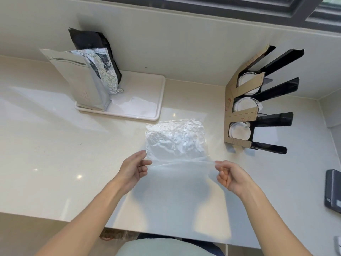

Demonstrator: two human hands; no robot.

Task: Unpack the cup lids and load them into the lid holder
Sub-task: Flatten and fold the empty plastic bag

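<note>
Lids point(239, 133), white and round, already sit in the three slots of the lid holder point(239, 115), a brown and black rack at the right of the frame, standing on the counter point(55, 154) by the wall. In the middle of the frame, both hands hold a clear plastic bag point(176, 141) stretched out flat just above the counter. The left hand point(133, 169) pinches the bag's near left corner. The right hand point(231, 177) pinches the near right corner. The bag looks crinkly and empty; no lids show inside it.

My guess is that the unpacking and loading are done, and this is the tidy-up step. The next move likely calls for folding or scrunching the thin bag and putting it away. It is floppy, so it may slip.

Farther off, at the upper left, a white tray point(147, 100) holds a silver pouch point(88, 78) and a black pouch point(90, 40).
</note>
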